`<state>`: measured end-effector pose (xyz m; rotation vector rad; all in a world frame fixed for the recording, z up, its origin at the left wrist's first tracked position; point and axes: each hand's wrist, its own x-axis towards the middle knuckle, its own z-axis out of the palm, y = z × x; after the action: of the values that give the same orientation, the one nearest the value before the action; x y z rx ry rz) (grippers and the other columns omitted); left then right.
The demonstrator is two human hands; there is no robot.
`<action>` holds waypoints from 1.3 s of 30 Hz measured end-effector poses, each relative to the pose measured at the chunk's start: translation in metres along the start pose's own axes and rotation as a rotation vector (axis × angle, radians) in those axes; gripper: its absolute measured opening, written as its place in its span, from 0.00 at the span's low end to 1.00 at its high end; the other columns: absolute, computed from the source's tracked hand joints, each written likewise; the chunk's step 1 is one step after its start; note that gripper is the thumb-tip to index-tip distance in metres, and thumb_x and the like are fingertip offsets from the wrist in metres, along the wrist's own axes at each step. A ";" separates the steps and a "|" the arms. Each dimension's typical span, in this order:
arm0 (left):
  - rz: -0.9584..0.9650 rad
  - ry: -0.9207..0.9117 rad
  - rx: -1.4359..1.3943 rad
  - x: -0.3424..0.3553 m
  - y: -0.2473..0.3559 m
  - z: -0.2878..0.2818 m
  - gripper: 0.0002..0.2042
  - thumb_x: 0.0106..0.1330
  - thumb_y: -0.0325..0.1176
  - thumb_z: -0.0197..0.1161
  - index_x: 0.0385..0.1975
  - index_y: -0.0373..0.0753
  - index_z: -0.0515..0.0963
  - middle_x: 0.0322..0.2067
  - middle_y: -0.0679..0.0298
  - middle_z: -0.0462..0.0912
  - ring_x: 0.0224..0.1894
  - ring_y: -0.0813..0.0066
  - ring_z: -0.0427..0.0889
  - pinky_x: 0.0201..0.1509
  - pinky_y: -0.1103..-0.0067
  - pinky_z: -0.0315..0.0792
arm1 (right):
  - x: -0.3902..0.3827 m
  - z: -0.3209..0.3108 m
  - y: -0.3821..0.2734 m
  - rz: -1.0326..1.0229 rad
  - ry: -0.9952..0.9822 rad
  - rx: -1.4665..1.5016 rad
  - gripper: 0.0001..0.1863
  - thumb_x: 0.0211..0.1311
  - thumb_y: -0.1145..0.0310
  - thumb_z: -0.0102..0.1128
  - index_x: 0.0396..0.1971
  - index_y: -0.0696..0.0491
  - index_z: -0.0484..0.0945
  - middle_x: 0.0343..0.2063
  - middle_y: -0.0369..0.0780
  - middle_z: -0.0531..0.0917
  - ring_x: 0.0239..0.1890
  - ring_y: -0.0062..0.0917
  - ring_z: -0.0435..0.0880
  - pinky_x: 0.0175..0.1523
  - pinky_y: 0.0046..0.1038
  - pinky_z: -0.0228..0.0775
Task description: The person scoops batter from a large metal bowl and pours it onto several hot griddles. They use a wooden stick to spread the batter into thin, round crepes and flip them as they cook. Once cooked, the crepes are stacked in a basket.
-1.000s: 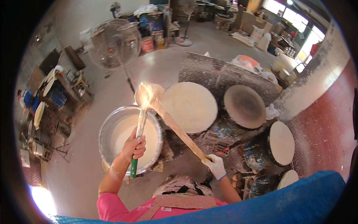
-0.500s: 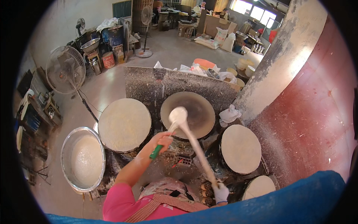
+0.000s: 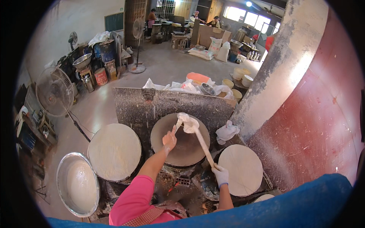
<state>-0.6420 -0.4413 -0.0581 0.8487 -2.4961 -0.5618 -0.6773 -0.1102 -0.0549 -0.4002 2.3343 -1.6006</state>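
In my left hand (image 3: 169,140) is a slim tool whose far end is coated in white batter; its green handle, plain earlier, is hidden by my fingers now. My gloved right hand (image 3: 220,174) grips a long wooden stick (image 3: 204,146) by its lower end. A lump of white batter (image 3: 191,125) clings to the stick's upper end, and the tool's tip meets it there. Below both tips lies a round griddle (image 3: 182,152) with a brownish bare middle. To its left a pale flatbread sheet (image 3: 115,152) covers another griddle; a similar sheet (image 3: 240,170) lies at right.
A metal basin of white batter (image 3: 80,186) stands at lower left. An upright board (image 3: 171,102) rises behind the griddles, with a white cloth (image 3: 227,133) by its right end. A standing fan (image 3: 55,92) is at left, a pillar (image 3: 272,64) at right. People work far back.
Both hands have moved forward and up in the view, carrying the stick and tool over the griddle. The head view has tilted up, showing more of the room behind.
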 end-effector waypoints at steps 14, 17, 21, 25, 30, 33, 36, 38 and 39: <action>-0.094 -0.188 -0.627 0.013 -0.036 -0.103 0.32 0.55 0.23 0.49 0.63 0.47 0.51 0.20 0.58 0.73 0.16 0.74 0.68 0.20 0.77 0.64 | 0.063 0.131 -0.025 -0.005 0.219 -0.109 0.15 0.51 0.66 0.59 0.38 0.58 0.77 0.26 0.41 0.82 0.27 0.27 0.78 0.36 0.27 0.68; -0.472 -0.504 -0.966 -0.067 -0.072 -0.134 0.32 0.52 0.20 0.47 0.62 0.44 0.53 0.13 0.63 0.69 0.09 0.79 0.64 0.12 0.81 0.58 | 0.072 0.095 -0.030 -0.009 0.201 -0.035 0.15 0.50 0.68 0.59 0.37 0.60 0.78 0.26 0.40 0.82 0.28 0.24 0.78 0.37 0.25 0.68; -0.812 -0.542 -1.100 -0.165 -0.108 -0.202 0.33 0.53 0.20 0.46 0.61 0.55 0.51 0.12 0.68 0.61 0.07 0.81 0.59 0.07 0.82 0.54 | 0.044 0.100 -0.013 0.072 0.184 0.294 0.15 0.48 0.70 0.61 0.37 0.62 0.78 0.26 0.39 0.82 0.30 0.20 0.77 0.38 0.22 0.67; -1.088 -0.578 -1.395 -0.194 -0.121 -0.225 0.34 0.56 0.19 0.45 0.61 0.61 0.47 0.12 0.71 0.54 0.08 0.84 0.55 0.08 0.86 0.51 | 0.040 0.142 -0.034 0.101 0.072 0.131 0.16 0.46 0.70 0.63 0.36 0.62 0.78 0.27 0.37 0.82 0.30 0.18 0.76 0.36 0.21 0.67; -1.116 -0.535 -1.373 -0.216 -0.116 -0.266 0.32 0.58 0.21 0.45 0.59 0.62 0.48 0.12 0.70 0.55 0.08 0.83 0.55 0.08 0.86 0.51 | 0.042 0.087 -0.018 0.191 0.074 0.412 0.12 0.48 0.71 0.61 0.34 0.61 0.80 0.24 0.35 0.80 0.25 0.14 0.74 0.31 0.17 0.66; -1.138 -0.609 -1.439 -0.222 -0.115 -0.254 0.32 0.59 0.21 0.46 0.59 0.62 0.48 0.13 0.70 0.55 0.08 0.83 0.54 0.08 0.86 0.51 | 0.029 0.132 -0.041 0.330 -0.029 0.404 0.15 0.46 0.72 0.63 0.36 0.60 0.79 0.27 0.34 0.80 0.28 0.14 0.73 0.34 0.17 0.65; -1.105 -0.629 -1.462 -0.223 -0.107 -0.250 0.31 0.59 0.21 0.46 0.59 0.62 0.48 0.13 0.69 0.55 0.08 0.82 0.54 0.08 0.85 0.51 | 0.046 0.105 -0.050 0.318 -0.118 0.299 0.14 0.46 0.71 0.64 0.36 0.58 0.80 0.23 0.33 0.78 0.22 0.14 0.70 0.28 0.17 0.61; -1.128 -0.590 -1.414 -0.230 -0.090 -0.261 0.31 0.59 0.21 0.45 0.59 0.62 0.48 0.13 0.69 0.55 0.08 0.82 0.54 0.08 0.85 0.51 | 0.062 0.069 -0.038 0.376 -0.084 0.325 0.13 0.46 0.70 0.64 0.35 0.56 0.80 0.18 0.32 0.75 0.16 0.14 0.68 0.21 0.17 0.56; -1.133 -0.575 -1.387 -0.229 -0.084 -0.260 0.31 0.59 0.21 0.45 0.59 0.62 0.48 0.13 0.69 0.55 0.08 0.82 0.54 0.08 0.84 0.51 | 0.067 0.060 -0.034 0.422 -0.074 0.343 0.13 0.46 0.70 0.64 0.35 0.55 0.80 0.15 0.32 0.74 0.13 0.13 0.66 0.17 0.18 0.54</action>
<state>-0.3031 -0.4149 0.0498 1.3846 -0.9999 -2.6578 -0.7135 -0.1987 -0.0484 0.1029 1.8753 -1.6854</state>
